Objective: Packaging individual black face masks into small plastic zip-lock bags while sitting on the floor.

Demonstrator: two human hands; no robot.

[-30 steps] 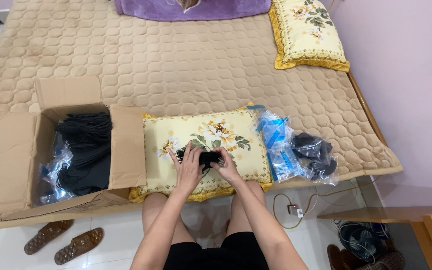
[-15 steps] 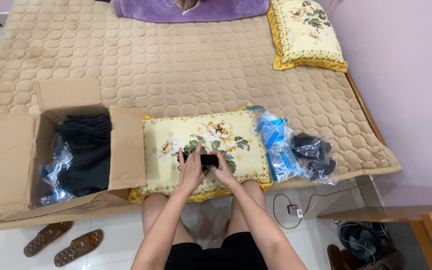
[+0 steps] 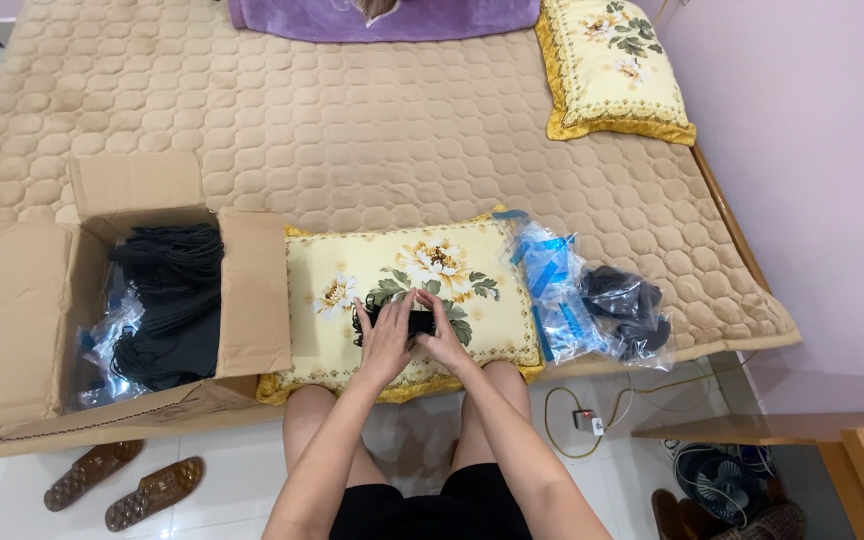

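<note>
Just below the middle of the frame we see the left hand (image 3: 384,345) and the right hand (image 3: 444,338) side by side on a small black item (image 3: 414,322), fingers curled down over it so that both hold it pressed flat; what kind of thing it is we cannot tell; it lies on the flowered yellow cushion (image 3: 402,290) at the near edge of the bed (image 3: 352,130). At the left of the frame an open cardboard box (image 3: 122,300) touches the cushion; it holds more black pieces (image 3: 172,300) and clear plastic wrap. To the right of the cushion lies a heap of clear bags with blue strips (image 3: 557,295), with a dark bundle (image 3: 627,300) beside it. In the lower left a pair of brown sandals (image 3: 122,480) rests on the floor; a second flowered pillow (image 3: 612,70) sits at the upper right.
</note>
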